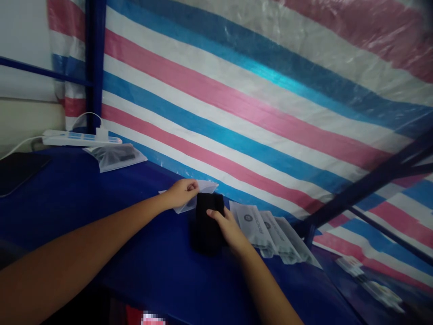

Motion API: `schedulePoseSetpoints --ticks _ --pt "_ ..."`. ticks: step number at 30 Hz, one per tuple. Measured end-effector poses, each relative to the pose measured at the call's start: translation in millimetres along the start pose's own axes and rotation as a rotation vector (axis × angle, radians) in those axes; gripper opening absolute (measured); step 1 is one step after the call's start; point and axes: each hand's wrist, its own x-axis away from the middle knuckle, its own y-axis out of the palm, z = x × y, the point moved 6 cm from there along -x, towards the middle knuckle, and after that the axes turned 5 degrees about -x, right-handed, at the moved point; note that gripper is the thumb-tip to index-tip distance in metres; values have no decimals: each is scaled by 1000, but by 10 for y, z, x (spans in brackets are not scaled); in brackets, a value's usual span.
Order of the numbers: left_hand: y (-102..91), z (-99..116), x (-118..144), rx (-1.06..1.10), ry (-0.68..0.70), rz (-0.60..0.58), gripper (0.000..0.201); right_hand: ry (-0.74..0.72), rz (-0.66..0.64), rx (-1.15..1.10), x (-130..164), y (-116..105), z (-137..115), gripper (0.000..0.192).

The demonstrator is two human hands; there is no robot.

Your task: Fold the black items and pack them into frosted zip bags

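Note:
Near the back edge of the blue table, my left hand [183,191] is closed in a pinch on a frosted plastic bag [207,186]. The bag lies partly under and behind that hand. My right hand [230,226] grips a dark black block-shaped item [207,221], thumb on its near face and fingers around its right side. This black item stands beside the plastic bag and covers part of it. Its kind is hard to make out in the dim light.
Several frosted bags with printed lettering [249,223] overlap to the right. At the back left are another plastic bag [118,156] with something dark inside, a white power strip [81,137] and a dark flat item [20,170]. Striped sheeting [216,122] hangs behind the blue table [162,262].

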Motion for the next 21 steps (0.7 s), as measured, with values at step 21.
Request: schedulePoseSetpoints --ticks 21 --pt "132 728 310 -467 358 -124 13 -270 -59 130 -48 74 -78 33"
